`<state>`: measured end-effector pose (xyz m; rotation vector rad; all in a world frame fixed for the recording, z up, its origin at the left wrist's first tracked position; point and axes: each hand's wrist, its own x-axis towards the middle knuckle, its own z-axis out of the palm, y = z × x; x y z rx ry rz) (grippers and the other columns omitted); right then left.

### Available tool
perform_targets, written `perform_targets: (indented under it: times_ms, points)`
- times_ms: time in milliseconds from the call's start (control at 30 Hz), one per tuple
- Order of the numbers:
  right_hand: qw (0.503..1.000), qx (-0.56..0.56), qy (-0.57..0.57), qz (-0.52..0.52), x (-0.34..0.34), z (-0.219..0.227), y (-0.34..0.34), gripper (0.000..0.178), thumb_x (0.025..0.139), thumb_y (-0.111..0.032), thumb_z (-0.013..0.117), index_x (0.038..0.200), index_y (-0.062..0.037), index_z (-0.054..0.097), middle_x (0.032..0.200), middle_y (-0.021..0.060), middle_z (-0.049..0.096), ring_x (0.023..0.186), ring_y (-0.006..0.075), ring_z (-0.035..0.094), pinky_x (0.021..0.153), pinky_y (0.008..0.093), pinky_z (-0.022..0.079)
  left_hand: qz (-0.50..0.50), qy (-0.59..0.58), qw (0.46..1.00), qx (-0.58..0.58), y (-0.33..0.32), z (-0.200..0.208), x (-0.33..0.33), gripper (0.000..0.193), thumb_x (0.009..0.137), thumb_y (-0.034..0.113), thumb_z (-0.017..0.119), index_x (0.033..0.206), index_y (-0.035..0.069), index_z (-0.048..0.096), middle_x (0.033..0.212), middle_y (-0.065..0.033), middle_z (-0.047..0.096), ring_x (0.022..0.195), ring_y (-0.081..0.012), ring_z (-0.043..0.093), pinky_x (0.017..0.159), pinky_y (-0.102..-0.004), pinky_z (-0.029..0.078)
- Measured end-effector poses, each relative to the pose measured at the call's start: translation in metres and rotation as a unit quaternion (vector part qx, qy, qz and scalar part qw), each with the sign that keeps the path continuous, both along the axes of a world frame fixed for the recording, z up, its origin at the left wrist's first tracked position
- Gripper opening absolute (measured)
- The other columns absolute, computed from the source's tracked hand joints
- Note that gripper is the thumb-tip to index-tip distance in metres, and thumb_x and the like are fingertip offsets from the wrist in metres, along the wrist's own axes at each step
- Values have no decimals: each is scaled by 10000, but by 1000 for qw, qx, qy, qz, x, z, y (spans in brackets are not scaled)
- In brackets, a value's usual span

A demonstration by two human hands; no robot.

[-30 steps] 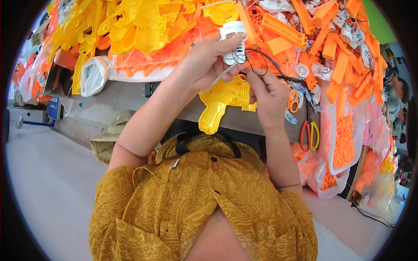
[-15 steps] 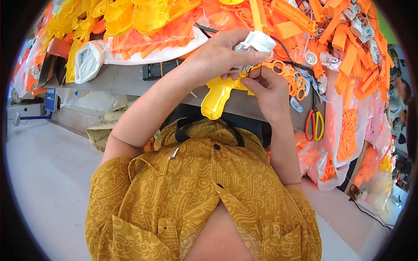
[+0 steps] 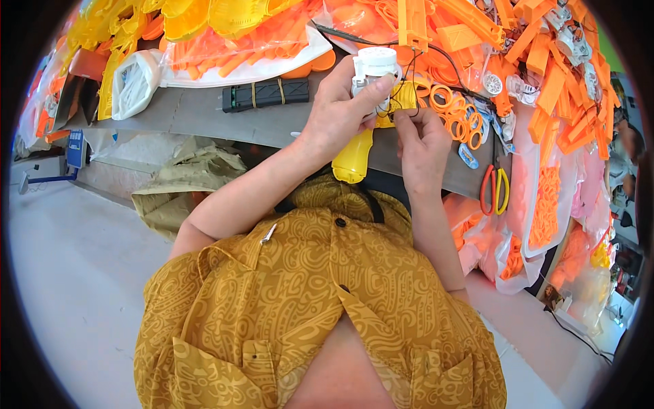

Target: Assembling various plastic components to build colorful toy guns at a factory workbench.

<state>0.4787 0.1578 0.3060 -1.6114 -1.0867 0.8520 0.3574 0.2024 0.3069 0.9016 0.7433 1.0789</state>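
Observation:
My left hand (image 3: 338, 109) grips a yellow plastic toy-gun shell (image 3: 354, 158) by its body, with a small white round motor part (image 3: 373, 67) pinched on top between thumb and fingers. My right hand (image 3: 424, 142) sits just to the right of it, fingertips pinched on thin black wires (image 3: 402, 102) that run from the white part. Both hands are held above the grey workbench edge (image 3: 204, 117), in front of my chest.
Heaps of orange and yellow plastic parts (image 3: 477, 41) cover the bench. A black rectangular block with rubber bands (image 3: 264, 94) lies left of my hands. Orange rings (image 3: 453, 112) and red-and-yellow-handled scissors (image 3: 493, 189) lie at the right. Bags of orange pieces (image 3: 545, 204) hang off the right side.
Both hands with the yellow shell and white part shifted slightly rightward and closer to the bench; my right fingers moved from the shell's side onto the black wires.

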Motion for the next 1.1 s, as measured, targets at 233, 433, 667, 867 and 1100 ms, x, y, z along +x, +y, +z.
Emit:
perform_targets:
  times_ms: [233, 433, 667, 867, 1100]
  points:
    - [994, 105, -15, -35, -14, -14, -2, 108, 802, -69, 569, 744, 14, 531, 629, -19, 510, 527, 22, 394, 454, 178, 313, 41, 10, 999, 2, -2, 0, 3, 294, 815, 242, 582, 979, 19, 484, 737, -11, 536, 521, -39, 449, 433, -188, 371]
    - [990, 128, -37, -43, -21, -20, -6, 99, 808, -61, 560, 754, 13, 522, 656, 2, 523, 561, 28, 413, 493, 182, 343, 39, 20, 999, 5, -1, 0, 0, 309, 816, 261, 578, 973, 12, 485, 745, -12, 538, 525, -38, 458, 420, -189, 367]
    - [972, 178, -150, -13, -19, -26, -4, 91, 810, -51, 547, 792, -1, 473, 639, 9, 486, 543, 50, 449, 475, 218, 382, 42, 1, 999, -1, 0, -5, 0, 310, 818, 276, 573, 966, 18, 485, 753, -13, 540, 539, -36, 467, 416, -181, 362]
    - [896, 224, -384, 11, -21, -19, -1, 131, 777, -42, 572, 772, -3, 448, 613, 49, 476, 489, 93, 452, 442, 250, 385, 38, -21, 999, -12, 0, -3, -1, 299, 817, 273, 571, 958, 24, 486, 776, -8, 538, 552, -35, 473, 424, -180, 366]
    - [945, 166, -282, 1, -22, -18, -3, 126, 761, -24, 566, 744, -2, 443, 593, 81, 487, 468, 138, 485, 449, 273, 401, 24, -7, 1000, -15, 0, -3, -4, 306, 808, 276, 586, 962, 31, 486, 784, -2, 534, 572, -32, 473, 428, -180, 368]
